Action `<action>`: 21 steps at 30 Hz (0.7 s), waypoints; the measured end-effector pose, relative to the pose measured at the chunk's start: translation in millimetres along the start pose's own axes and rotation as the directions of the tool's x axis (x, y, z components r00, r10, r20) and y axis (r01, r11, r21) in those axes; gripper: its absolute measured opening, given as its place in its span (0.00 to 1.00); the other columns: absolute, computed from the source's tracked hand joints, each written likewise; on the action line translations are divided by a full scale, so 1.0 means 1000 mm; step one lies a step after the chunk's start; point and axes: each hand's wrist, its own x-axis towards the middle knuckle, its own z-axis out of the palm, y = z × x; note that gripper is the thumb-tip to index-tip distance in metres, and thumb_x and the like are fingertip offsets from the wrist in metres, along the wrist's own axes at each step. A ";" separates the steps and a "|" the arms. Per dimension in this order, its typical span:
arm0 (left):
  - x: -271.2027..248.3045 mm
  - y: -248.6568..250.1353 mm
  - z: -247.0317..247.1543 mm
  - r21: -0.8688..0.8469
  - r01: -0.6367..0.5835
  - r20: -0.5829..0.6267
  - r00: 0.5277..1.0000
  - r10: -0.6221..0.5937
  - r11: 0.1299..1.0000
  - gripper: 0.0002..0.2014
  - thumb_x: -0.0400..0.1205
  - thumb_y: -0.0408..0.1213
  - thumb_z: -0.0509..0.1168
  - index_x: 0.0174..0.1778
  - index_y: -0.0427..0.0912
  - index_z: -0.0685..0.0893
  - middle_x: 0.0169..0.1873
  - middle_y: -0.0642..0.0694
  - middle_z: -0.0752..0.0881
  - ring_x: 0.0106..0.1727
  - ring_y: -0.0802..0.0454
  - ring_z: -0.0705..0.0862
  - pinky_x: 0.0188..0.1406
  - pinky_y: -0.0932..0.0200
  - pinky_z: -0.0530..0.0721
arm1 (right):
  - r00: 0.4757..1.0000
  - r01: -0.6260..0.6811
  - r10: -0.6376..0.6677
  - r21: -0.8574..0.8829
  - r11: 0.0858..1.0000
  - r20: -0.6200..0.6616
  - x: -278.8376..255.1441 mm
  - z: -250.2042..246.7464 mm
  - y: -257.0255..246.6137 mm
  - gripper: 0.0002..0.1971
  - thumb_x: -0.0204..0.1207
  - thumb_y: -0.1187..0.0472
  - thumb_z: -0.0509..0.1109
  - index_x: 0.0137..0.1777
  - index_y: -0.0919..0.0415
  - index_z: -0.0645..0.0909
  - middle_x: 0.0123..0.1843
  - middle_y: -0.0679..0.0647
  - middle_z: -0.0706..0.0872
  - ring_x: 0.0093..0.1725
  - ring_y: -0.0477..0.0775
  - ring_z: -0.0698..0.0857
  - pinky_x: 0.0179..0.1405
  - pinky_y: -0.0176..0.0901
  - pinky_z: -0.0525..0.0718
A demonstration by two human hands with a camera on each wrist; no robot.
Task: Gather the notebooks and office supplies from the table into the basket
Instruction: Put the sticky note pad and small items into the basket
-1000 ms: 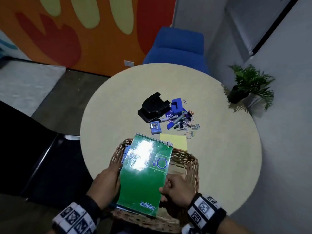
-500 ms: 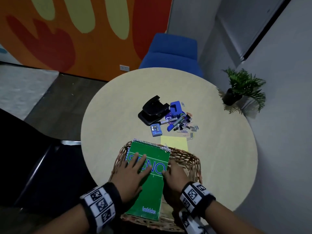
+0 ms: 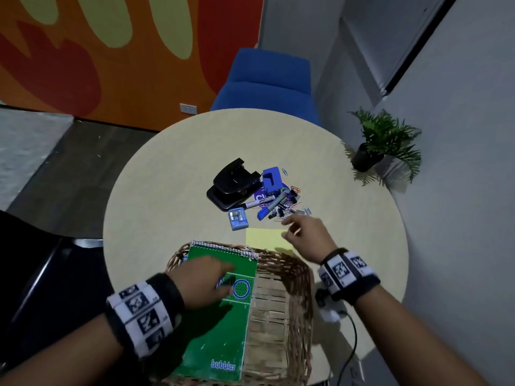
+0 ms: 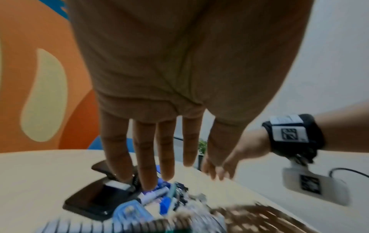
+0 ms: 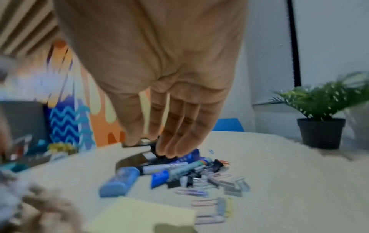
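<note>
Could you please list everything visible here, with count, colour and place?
Spiral notebook: one, green, lying in the basket.
Woven wicker basket: one, brown, near table edge.
Round table: one, beige.
Hole punch: one, black, table centre.
Sticky-note pad: one, yellow, beyond the basket.
Small plastic case: one, light blue, beside the punch.
Markers and clips pile: mixed colours, count unclear.
Chair: one, blue, behind table.
Potted plant: one, green, right.
Left hand: open, over the notebook.
Right hand: open, over the pad.
</note>
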 end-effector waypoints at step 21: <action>0.169 -0.034 -0.030 -0.050 0.391 -0.089 0.915 -0.394 0.919 0.15 0.76 0.41 0.69 0.58 0.41 0.83 0.58 0.39 0.82 0.56 0.39 0.84 0.54 0.49 0.84 | 0.930 0.255 -0.069 -0.499 0.828 0.361 0.089 0.042 0.042 0.09 0.74 0.63 0.71 0.54 0.59 0.78 0.60 0.59 0.81 0.55 0.63 0.83 0.51 0.54 0.82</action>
